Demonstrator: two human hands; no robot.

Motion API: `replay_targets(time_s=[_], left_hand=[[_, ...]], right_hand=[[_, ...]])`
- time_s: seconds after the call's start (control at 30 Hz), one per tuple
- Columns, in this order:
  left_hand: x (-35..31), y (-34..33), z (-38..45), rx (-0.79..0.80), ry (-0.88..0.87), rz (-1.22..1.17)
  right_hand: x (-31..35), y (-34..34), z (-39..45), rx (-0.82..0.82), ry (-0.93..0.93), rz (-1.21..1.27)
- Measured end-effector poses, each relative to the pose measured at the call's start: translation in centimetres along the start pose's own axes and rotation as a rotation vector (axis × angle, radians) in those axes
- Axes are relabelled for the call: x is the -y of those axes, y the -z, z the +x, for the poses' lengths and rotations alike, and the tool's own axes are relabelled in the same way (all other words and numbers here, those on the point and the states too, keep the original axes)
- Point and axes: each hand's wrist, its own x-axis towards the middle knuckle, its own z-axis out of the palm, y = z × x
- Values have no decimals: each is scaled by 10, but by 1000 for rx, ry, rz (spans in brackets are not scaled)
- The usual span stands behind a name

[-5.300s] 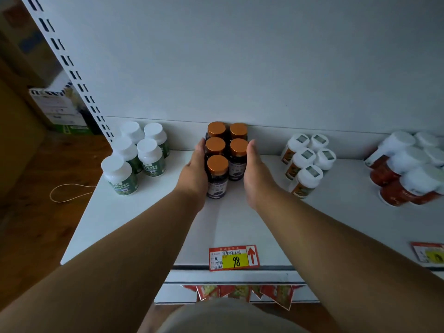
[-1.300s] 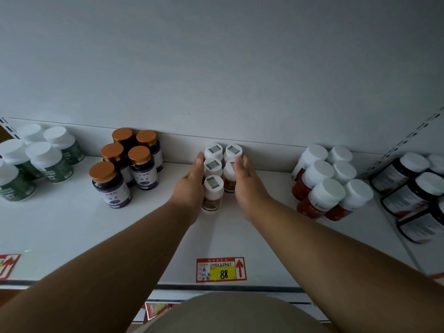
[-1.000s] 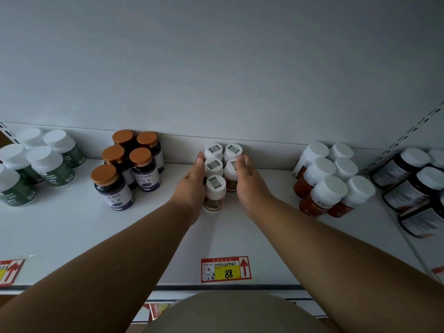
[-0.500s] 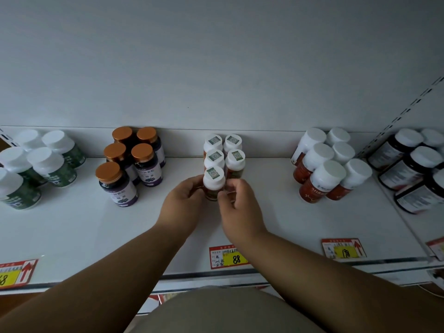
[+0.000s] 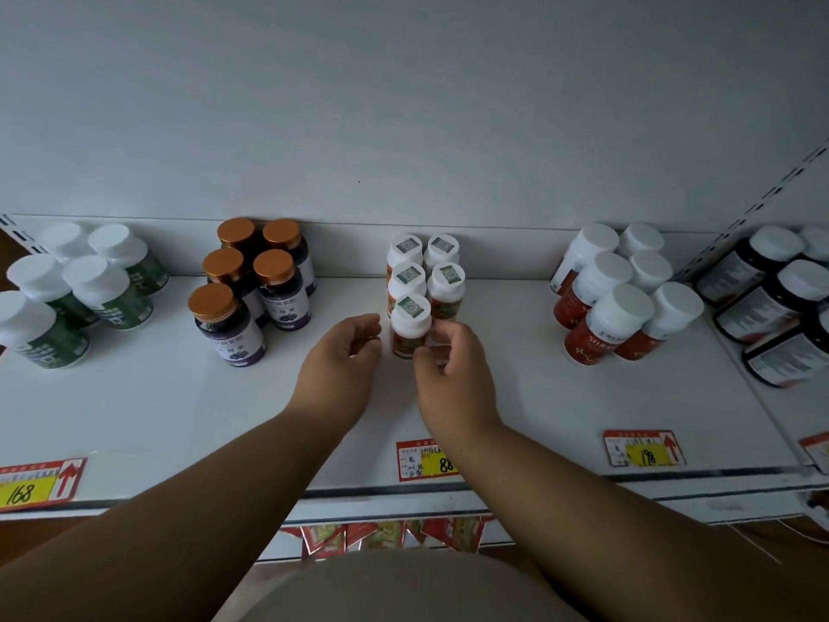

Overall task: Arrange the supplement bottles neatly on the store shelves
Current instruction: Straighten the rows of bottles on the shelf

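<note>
White metal store shelf (image 5: 157,410). Counts, left to right: 5 white-capped green-label bottles (image 5: 105,294); 5 copper-capped dark bottles (image 5: 224,323); 5 small white-capped orange-label bottles (image 5: 409,325), centre, in two rows toward the far wall; 6 white-capped red-label bottles (image 5: 603,325). Left hand (image 5: 343,365) just left of nearest small bottle, fingers loosely curled, gripping nothing. Right hand (image 5: 451,374) on that bottle's right; fingers curled against it, grasp uncertain.

both arms outstretched, left hand (image 5: 343,352) and right hand (image 5: 453,370) loosely curled.
</note>
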Motion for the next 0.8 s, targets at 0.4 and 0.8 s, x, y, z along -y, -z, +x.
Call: replay_targets(time_s=[0.4, 0.8], left_hand=[[-12, -54, -80, -115, -45, -39], [-39, -124, -107, 97, -145, -2]], right_hand=[[-33, 73, -15, 82, 126, -60], [-62, 154, -42, -72, 51, -1]])
